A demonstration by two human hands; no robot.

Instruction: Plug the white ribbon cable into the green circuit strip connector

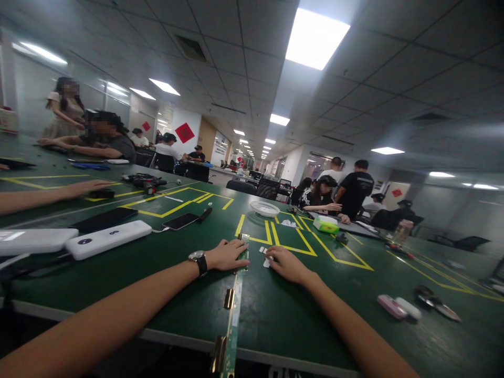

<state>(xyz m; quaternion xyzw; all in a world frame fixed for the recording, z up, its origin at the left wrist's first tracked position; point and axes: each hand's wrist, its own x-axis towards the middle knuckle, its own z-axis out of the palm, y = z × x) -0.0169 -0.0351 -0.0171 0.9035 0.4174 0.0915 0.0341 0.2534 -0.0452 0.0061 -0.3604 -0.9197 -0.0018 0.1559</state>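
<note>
My left hand (pixel 227 255), with a wristwatch (pixel 198 261) behind it, lies across a long, narrow green circuit board (pixel 235 310). Its fingers stretch over the upper part of the board, thumb apart from them. Gold-coloured metal parts (pixel 229 298) sit along the board's left side, and its near end reaches past the table edge. To the right, my right hand (pixel 286 263) has its fingers bent down and closed on a small white piece (pixel 266 262). Another little white piece (pixel 262 250) lies by its fingertips. Exactly how the fingertips pinch is hidden.
Yellow tape outlines mark the green table (pixel 189 315). Left are a white power bank (pixel 108 239), phone (pixel 181 221) and a co-worker's arm (pixel 55 197). Ahead stand a white basket (pixel 265 209) and green box (pixel 326 224); a pink case (pixel 392 306) lies right. Several people work beyond.
</note>
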